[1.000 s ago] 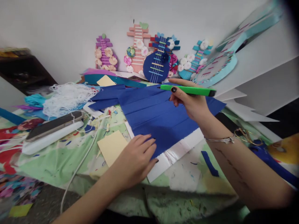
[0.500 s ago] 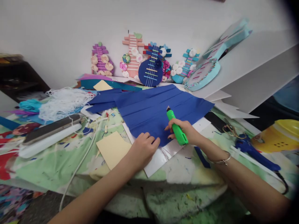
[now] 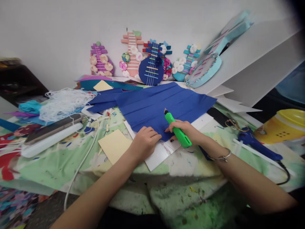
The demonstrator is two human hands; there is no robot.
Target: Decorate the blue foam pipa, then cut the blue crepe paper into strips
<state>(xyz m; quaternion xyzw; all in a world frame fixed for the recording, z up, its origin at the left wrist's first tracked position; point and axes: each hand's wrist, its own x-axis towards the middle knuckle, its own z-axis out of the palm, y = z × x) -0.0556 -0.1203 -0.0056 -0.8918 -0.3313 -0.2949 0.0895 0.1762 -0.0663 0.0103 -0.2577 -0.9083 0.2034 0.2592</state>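
A wide blue sheet (image 3: 164, 103) with creases lies over a white board (image 3: 156, 159) on the table. My left hand (image 3: 145, 143) rests on the sheet's near edge with its fingers curled together; what they pinch, if anything, is hidden. My right hand (image 3: 184, 132) is closed round a green cutter (image 3: 178, 130), whose tip points up and to the left above the sheet. The right fingertips are at the sheet's near corner, close to my left hand. A pale yellow paper piece (image 3: 114, 144) lies to the left of my left hand.
Behind stand several small decorated guitar shapes, one of them blue (image 3: 151, 70). At left are white yarn (image 3: 66, 103), a phone (image 3: 52, 130) on a white block and a white cable. At right are a blue glue gun (image 3: 258, 144) and a yellow tub (image 3: 281, 127).
The view has shifted slightly, so most things sit a little higher. My right hand has moved slightly left with the cutter, closer to my left hand at the sheet's near corner.
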